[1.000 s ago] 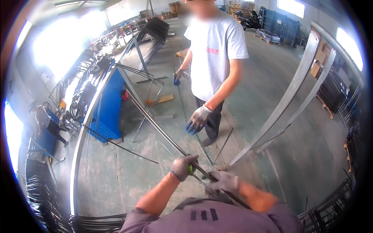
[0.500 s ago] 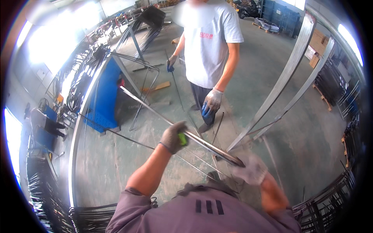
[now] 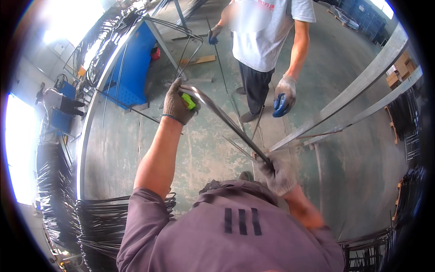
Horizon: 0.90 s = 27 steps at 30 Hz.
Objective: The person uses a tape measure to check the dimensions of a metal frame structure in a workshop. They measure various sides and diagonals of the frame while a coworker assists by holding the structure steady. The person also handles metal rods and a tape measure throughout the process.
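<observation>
Both my hands wear grey gloves and hold a long metal rod [image 3: 226, 119] that slants across in front of me, shiny at its far left end and dark toward the near right. My left hand [image 3: 179, 105], with a bright green patch on its glove, is closed round the far end. Lower and closer to my body, my slightly blurred right hand [image 3: 278, 176] grips the near end. Whether this is one rod or several side by side, I cannot tell. Thinner rods [image 3: 238, 147] show beneath it.
A co-worker [image 3: 260, 41] stands ahead, one gloved hand on a thin rod. Grey metal uprights [image 3: 349, 104] lean at right; a pale frame [image 3: 86, 136] and blue panel [image 3: 131, 68] stand left. Stacked dark rods [image 3: 104, 226] lie near left, with more racks [image 3: 369, 249] near right.
My left hand has moved up and left, and the rod tilts more steeply. My right hand has shifted slightly up and left. In view, the co-worker sits farther right and higher.
</observation>
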### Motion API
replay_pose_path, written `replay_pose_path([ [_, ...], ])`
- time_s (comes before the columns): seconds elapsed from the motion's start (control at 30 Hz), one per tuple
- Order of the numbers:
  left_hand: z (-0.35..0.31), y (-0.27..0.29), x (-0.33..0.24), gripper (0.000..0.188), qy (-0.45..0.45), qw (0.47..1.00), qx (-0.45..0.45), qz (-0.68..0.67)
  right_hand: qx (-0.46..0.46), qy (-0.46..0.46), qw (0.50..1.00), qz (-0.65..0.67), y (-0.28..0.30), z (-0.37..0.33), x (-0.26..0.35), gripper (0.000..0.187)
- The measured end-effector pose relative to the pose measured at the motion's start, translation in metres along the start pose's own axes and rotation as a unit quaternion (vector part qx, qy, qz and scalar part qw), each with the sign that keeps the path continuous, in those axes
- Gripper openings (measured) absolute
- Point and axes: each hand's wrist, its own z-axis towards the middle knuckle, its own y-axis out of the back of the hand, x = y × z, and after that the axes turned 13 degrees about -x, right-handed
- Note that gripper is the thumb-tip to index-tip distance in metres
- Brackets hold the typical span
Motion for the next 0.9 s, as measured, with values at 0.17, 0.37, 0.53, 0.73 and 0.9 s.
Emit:
replay_pose_path([
  [0.17, -0.014, 0.008, -0.006, 0.049, -0.050, 0.993, -0.061, 0.093, -0.057, 0.111, 0.986, -0.110, 0.008, 0.060, 0.017, 0.024],
  [0.37, -0.004, 0.063, -0.023, 0.048, -0.168, 0.954, -0.109, 0.224, -0.065, 0.148, 0.967, -0.196, 0.013, 0.118, 0.062, 0.029],
  [0.53, -0.009, 0.074, -0.033, 0.030, -0.170, 0.949, -0.018, 0.266, -0.018, 0.135, 0.950, -0.282, 0.013, 0.157, 0.118, 0.033],
  [0.73, 0.007, 0.123, 0.019, 0.028, -0.016, 0.937, 0.043, 0.346, -0.025, 0.164, 0.905, -0.392, 0.005, 0.164, 0.189, 0.024],
  [0.9, 0.013, 0.150, 0.048, 0.030, 0.056, 0.920, 0.078, 0.380, -0.035, 0.105, 0.904, -0.414, 0.016, 0.139, 0.246, 0.025],
])
